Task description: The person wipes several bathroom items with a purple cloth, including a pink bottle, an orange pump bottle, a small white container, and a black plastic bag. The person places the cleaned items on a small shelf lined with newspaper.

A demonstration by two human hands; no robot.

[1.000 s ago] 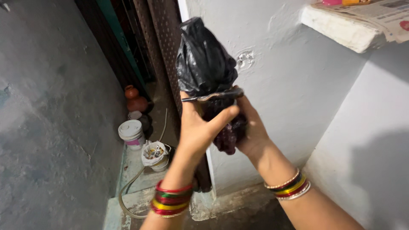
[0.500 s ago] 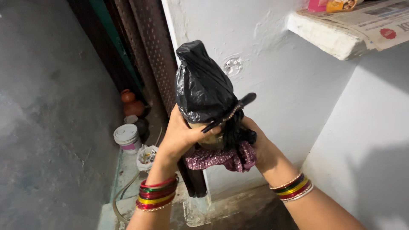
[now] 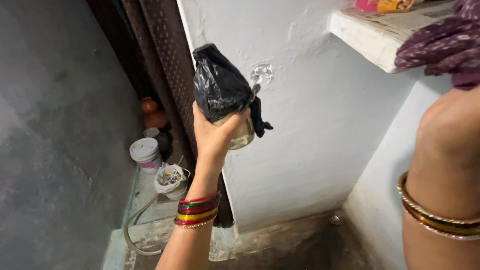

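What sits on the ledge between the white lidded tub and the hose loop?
In the head view, a small white cup stuffed with odds and ends sits between the tub and the hose.

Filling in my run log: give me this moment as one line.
left hand: grips jar under black bag | right hand: out of frame, forearm raised | purple cloth: near shelf

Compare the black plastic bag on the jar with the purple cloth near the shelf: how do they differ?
The black plastic bag is glossy, plain and crinkled; the purple cloth is matte and patterned. The bag is pulled over a glass jar gripped by the left hand; the cloth hangs loose by the shelf, above the right arm. Both are soft, crumpled coverings.
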